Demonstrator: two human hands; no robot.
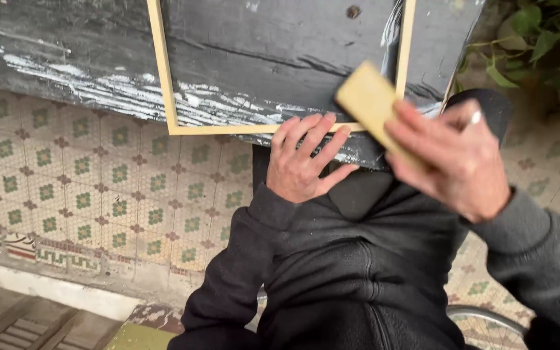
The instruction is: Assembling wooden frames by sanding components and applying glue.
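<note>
A thin pale wooden frame (163, 97) lies on a dark, paint-streaked board (247, 58) in front of me. My left hand (306, 165) presses flat, fingers spread, on the frame's near rail and the board's edge. My right hand (455, 159), a ring on one finger, grips a yellowish rectangular block (371, 100) tilted over the frame's near right corner. Both arms wear dark grey sleeves.
The floor (85, 188) below has cream tiles patterned with green and brown. A green leafy plant (539, 39) stands at the upper right. A curved metal rim (487, 317) shows at the bottom right, and wooden slats (14, 317) at the bottom left.
</note>
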